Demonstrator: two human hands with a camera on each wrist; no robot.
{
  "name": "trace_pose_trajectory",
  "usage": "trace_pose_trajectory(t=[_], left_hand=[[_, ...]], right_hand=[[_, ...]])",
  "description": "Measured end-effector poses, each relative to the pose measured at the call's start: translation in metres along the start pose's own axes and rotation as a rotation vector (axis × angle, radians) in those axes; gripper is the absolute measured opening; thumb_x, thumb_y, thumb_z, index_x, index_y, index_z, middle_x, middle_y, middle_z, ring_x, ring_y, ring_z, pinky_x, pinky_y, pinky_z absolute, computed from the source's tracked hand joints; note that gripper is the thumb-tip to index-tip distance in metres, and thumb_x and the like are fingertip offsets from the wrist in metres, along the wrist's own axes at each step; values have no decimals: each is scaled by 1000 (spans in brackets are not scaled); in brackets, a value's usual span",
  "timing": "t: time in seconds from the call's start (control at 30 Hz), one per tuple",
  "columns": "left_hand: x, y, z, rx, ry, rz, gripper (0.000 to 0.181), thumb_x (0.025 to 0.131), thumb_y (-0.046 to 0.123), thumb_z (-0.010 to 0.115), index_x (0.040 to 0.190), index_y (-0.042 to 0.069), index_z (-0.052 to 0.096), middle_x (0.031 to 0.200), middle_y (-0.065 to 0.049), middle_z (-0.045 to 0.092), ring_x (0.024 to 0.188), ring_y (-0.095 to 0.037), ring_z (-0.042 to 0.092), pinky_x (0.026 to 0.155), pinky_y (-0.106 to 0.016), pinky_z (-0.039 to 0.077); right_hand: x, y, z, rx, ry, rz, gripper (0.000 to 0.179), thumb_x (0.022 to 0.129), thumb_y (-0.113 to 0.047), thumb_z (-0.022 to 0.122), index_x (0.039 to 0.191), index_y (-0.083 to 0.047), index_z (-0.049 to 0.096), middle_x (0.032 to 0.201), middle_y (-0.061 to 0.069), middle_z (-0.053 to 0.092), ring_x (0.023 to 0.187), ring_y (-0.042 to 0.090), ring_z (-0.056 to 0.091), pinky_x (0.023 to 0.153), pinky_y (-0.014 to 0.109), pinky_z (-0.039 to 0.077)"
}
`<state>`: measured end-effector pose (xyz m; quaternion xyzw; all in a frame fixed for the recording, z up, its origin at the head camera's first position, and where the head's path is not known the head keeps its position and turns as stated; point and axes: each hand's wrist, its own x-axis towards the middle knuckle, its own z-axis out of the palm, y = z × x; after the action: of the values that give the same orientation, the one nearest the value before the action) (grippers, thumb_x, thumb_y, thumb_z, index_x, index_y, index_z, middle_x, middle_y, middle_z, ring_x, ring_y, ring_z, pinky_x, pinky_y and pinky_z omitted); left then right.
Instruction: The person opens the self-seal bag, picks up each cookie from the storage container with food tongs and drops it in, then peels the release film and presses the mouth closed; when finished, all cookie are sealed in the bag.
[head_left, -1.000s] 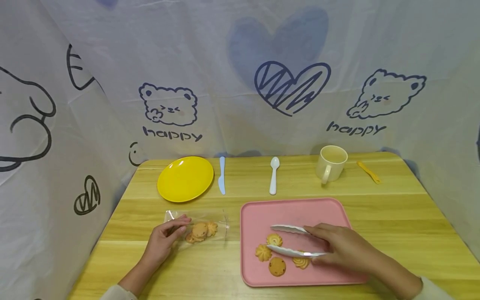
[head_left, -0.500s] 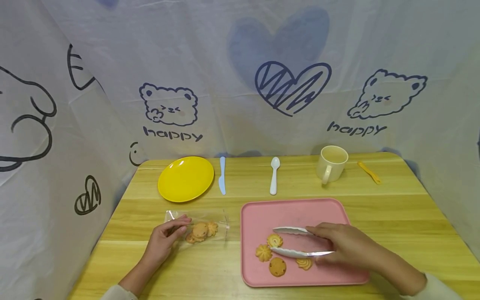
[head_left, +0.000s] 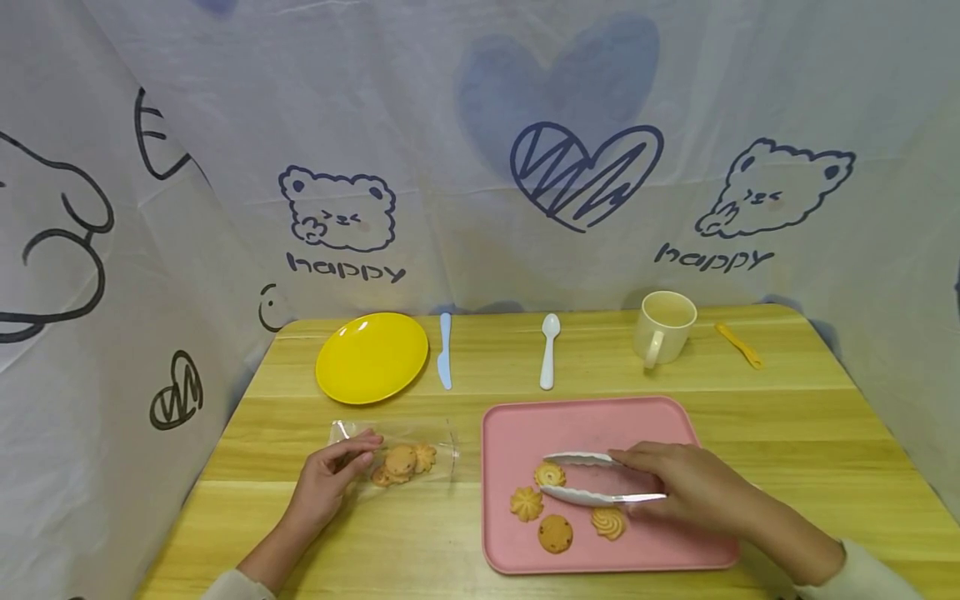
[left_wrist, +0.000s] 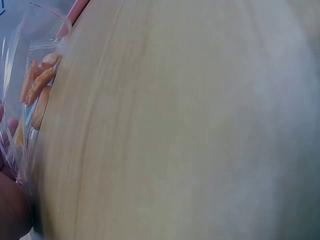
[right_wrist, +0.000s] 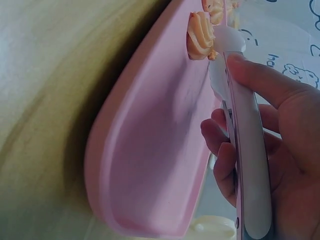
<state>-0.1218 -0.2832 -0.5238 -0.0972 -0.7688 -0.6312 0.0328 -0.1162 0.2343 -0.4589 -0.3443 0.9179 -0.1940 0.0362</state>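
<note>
My right hand (head_left: 682,483) grips a pair of tongs (head_left: 581,497) above the pink tray (head_left: 510,425). The two tong arms stand apart, their tips close to a ring-shaped cookie (head_left: 550,475). Near it on the tray lie a flower-shaped cookie (head_left: 527,504), a round cookie with dark bits (head_left: 556,533) and a swirl cookie (head_left: 608,523), which also shows in the right wrist view. On the left, my left hand (head_left: 326,479) pinches the edge of a clear plastic bag (head_left: 431,432) with several cookies (head_left: 400,461) inside. In the left wrist view, bagged cookies (left_wrist: 39,85) show at the left edge.
Along the back of the wooden table (head_left: 420,533) are a yellow plate (head_left: 371,358), a pale blue knife (head_left: 444,350), a white spoon (head_left: 548,350), a cream mug (head_left: 663,327) and a small orange utensil (head_left: 738,346). A printed white cloth (head_left: 465,208) hangs behind.
My right hand and the tongs have shifted slightly, uncovering more of the swirl cookie. My left hand and the bag stay in place.
</note>
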Motion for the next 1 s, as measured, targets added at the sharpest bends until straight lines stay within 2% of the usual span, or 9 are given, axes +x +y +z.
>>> trace_pose_trajectory(t=[0.33,0.5,0.7,0.87,1.0], left_hand=[[0,-1,0,5,4,-8,24,100,1,65,117,-15,68,125,-15,73,131,-1,56,107,-12,46],[0,0,0,-9,-4,9,23,100,0,65,116,-16,68,125,-14,73,132,-2,56,107,-13,47],[1,1,0,-10,-11,5,24,100,1,64,117,-16,67,126,-14,73,133,-3,56,106,-13,47],[1,1,0,-2,-14,-3,24,101,2,64,118,-15,68,126,-13,73,133,-3,55,106,-12,46],[0,1,-1,-13,-17,1,24,101,1,64,118,-16,67,126,-12,73,133,-3,55,107,-13,46]], right_hand=[[5,-2,-3,45,7,12,61,92,-47,76,141,-13,65,124,-5,72,108,8,66,89,37,61],[13,-6,-5,70,0,6,62,92,-47,77,143,-14,63,126,-4,71,99,7,63,80,28,58],[30,-12,-4,68,-6,-20,64,90,-37,82,145,-12,61,127,-4,70,88,8,60,74,25,51],[48,-20,-3,82,-47,-9,64,90,-35,81,147,-14,59,130,-2,69,83,8,57,71,23,48],[62,-26,0,71,-59,-20,63,91,-36,80,147,-15,59,133,-2,68,92,9,61,76,26,52]])
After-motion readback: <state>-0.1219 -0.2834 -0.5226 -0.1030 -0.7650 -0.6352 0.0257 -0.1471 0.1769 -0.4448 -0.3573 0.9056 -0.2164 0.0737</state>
